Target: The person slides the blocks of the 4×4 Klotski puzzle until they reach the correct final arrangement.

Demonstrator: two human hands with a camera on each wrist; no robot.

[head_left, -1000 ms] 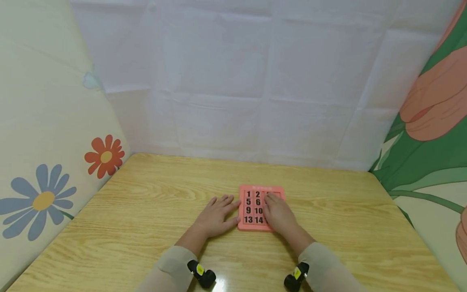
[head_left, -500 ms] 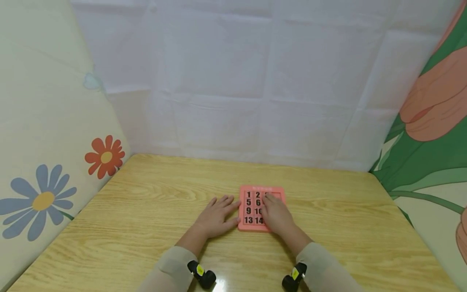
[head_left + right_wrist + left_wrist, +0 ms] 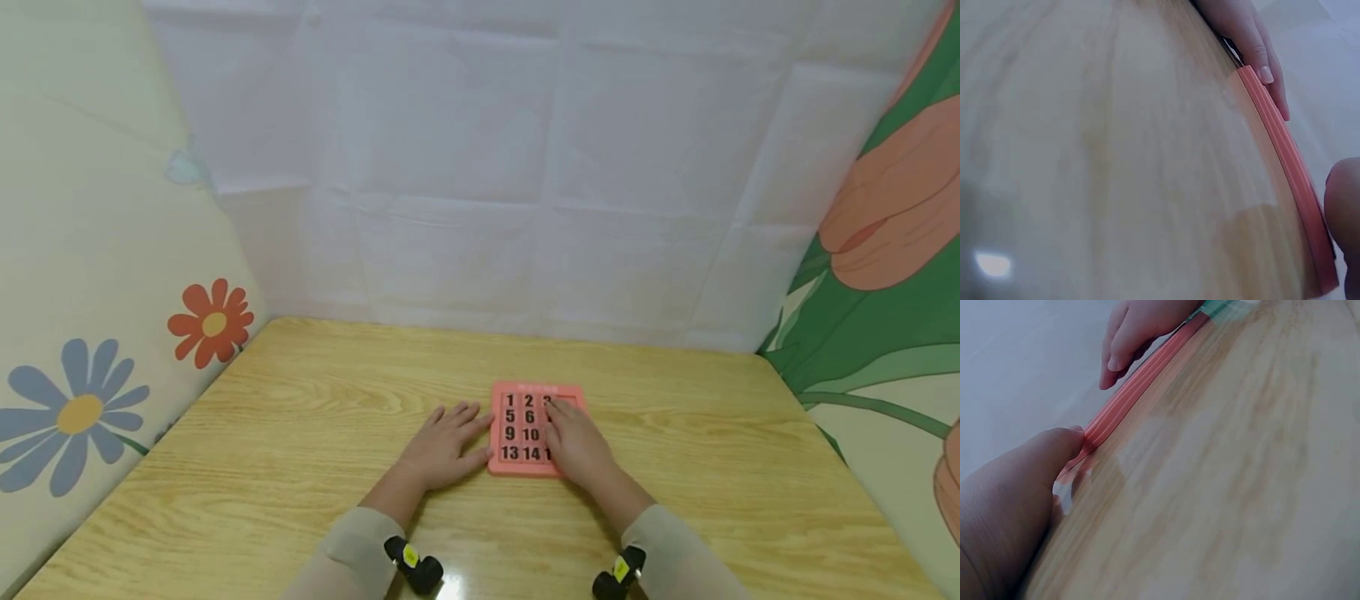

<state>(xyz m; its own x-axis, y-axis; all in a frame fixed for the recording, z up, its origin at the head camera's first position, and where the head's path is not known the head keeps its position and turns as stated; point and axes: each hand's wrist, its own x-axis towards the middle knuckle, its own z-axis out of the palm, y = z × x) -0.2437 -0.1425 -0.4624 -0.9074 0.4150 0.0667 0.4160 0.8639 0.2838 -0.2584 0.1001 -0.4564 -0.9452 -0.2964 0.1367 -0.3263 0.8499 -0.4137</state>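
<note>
A coral-pink sliding number puzzle [image 3: 525, 470] lies flat on the table, its tiles marked with black numbers. The left hand [image 3: 446, 450] lies palm down at its left side, fingers spread, with thumb and forefinger tips against the frame. In the left wrist view, that thumb [image 3: 1054, 447] meets the puzzle's side edge [image 3: 1129, 387]. Over the right part of the board, the right hand [image 3: 581, 446] extends its fingers, tips at the 3 tile. It hides most of the right-hand tiles. The right wrist view shows only part of this hand [image 3: 1342, 206], beside the puzzle's near edge [image 3: 1288, 162].
The wood-grain table [image 3: 300, 400] stretches out around the puzzle. A white sheet [image 3: 465, 167] hangs behind it, with flower-patterned panels [image 3: 112, 250] at both sides. Black wrist cameras [image 3: 414, 567] sit on both cuffs, low over the table.
The right hand shifted slightly left over the tiles, then back to the right, so more of the 3 tile shows now. The left hand and the puzzle frame hold their place.
</note>
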